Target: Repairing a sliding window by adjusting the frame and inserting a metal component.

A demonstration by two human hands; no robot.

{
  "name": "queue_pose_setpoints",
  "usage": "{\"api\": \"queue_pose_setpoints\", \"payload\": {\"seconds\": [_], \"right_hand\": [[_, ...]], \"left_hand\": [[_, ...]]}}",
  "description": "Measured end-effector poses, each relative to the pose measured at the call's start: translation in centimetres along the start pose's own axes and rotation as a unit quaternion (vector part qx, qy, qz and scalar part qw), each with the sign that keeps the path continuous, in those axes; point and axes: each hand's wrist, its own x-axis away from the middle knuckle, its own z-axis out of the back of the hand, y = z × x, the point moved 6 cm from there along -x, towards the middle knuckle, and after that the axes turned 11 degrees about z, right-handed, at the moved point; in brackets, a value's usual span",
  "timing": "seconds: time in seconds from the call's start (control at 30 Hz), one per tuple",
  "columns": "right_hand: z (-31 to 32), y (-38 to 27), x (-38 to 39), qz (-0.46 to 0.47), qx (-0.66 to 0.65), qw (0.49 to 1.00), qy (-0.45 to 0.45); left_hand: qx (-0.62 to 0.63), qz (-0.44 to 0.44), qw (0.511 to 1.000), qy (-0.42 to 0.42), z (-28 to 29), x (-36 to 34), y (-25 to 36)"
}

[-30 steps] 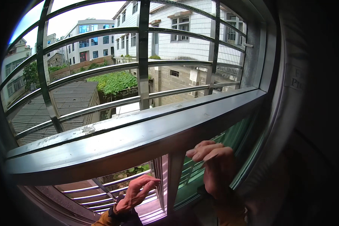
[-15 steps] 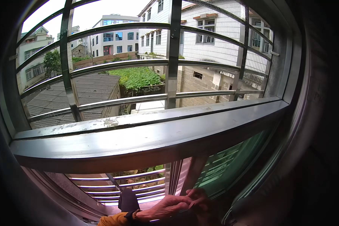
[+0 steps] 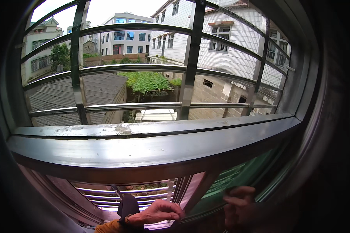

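Observation:
My left hand [image 3: 159,213] is low in the middle, below the metal window rail [image 3: 151,147], its fingertips pinched together; whatever they might hold is hidden. A dark shape [image 3: 128,206], perhaps my knee, lies just behind it against the lower opening with its metal bars [image 3: 89,194]. My right hand [image 3: 240,206] is in shadow to the right, in front of the green-tinted lower pane [image 3: 229,173]. Its fingers are bent but apart, and I see nothing in them.
Stainless bars [image 3: 132,69] cross the upper opening. Beyond them are a corrugated roof [image 3: 56,99], a green leafy plot [image 3: 144,80] and a white tiled building [image 3: 237,54]. The window's side frame [image 3: 307,93] curves down at the right.
Both hands came down from below the rail to meet at the bottom; since then my right hand has moved right, away from the left. The view has also shifted, and the dark shape has appeared.

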Motion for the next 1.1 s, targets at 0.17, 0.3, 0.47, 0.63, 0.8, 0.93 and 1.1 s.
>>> {"api": "queue_pose_setpoints", "payload": {"seconds": [0.17,0.3,0.47,0.63,0.8,0.93,1.1], "right_hand": [[1.5,0.1,-8.2,0.152,0.141,0.978,-0.009],[-1.3,1.5,-11.5,0.164,0.148,0.974,-0.059],[-3.5,2.5,-10.6,0.227,0.243,0.941,-0.068],[-4.4,2.0,-10.4,0.234,0.238,0.942,-0.019],[-3.8,2.7,-10.0,0.236,0.259,0.937,-0.002],[-4.0,2.3,-10.4,0.242,0.234,0.942,-0.002],[-4.1,2.5,-10.2,0.233,0.238,0.943,0.011]], "left_hand": [[0.135,0.068,0.937,0.316,8.9,3.2,-1.4],[-0.292,0.03,0.867,0.403,16.2,6.8,-0.4],[-0.105,-0.068,0.905,0.406,20.1,4.1,5.0],[-0.063,-0.238,0.911,0.332,22.0,1.2,13.8],[-0.048,-0.308,0.923,0.225,20.8,-3.2,20.6],[-0.045,-0.295,0.948,0.112,16.9,-2.5,24.9],[-0.097,-0.286,0.951,0.064,13.9,-3.2,28.5]]}}
